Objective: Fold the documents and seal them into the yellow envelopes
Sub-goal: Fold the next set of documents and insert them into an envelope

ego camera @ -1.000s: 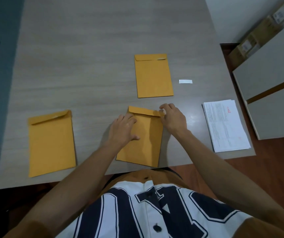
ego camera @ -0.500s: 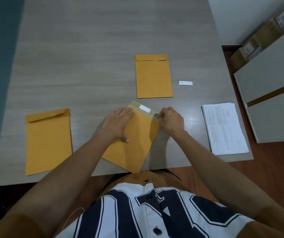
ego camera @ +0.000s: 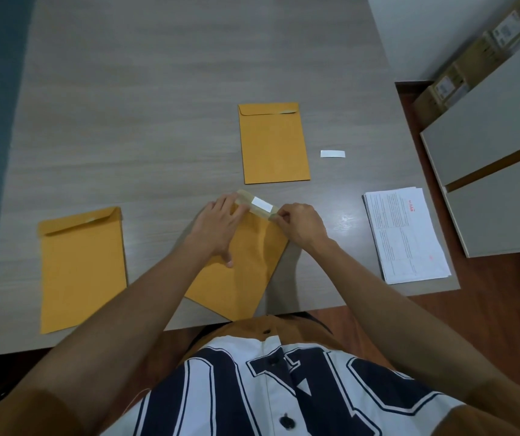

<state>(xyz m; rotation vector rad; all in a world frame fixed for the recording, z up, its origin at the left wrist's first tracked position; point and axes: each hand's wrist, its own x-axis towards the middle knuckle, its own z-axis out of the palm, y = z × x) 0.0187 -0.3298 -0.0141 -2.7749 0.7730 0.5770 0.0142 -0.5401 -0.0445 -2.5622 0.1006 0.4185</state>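
Observation:
A yellow envelope [ego camera: 246, 272] lies tilted at the table's near edge, its flap [ego camera: 254, 202] folded open with a white adhesive strip showing. My left hand [ego camera: 218, 225] rests flat on the envelope's upper left part, fingers reaching the flap. My right hand [ego camera: 299, 223] pinches the right end of the flap at the strip. A second yellow envelope [ego camera: 274, 146] lies further back in the middle with its flap down. A third yellow envelope [ego camera: 79, 265] lies at the left. A stack of white printed documents [ego camera: 406, 234] sits at the right edge.
A small white strip of paper [ego camera: 333, 153] lies on the wooden table [ego camera: 158, 89] right of the middle envelope. Grey boards [ego camera: 497, 152] and cardboard boxes [ego camera: 472, 58] stand on the floor at the right, past the table's edge.
The near envelope's flap was lifted open from its closed position, exposing the white strip. The envelope turned more to the left, and my right hand moved to pinch the flap's right end.

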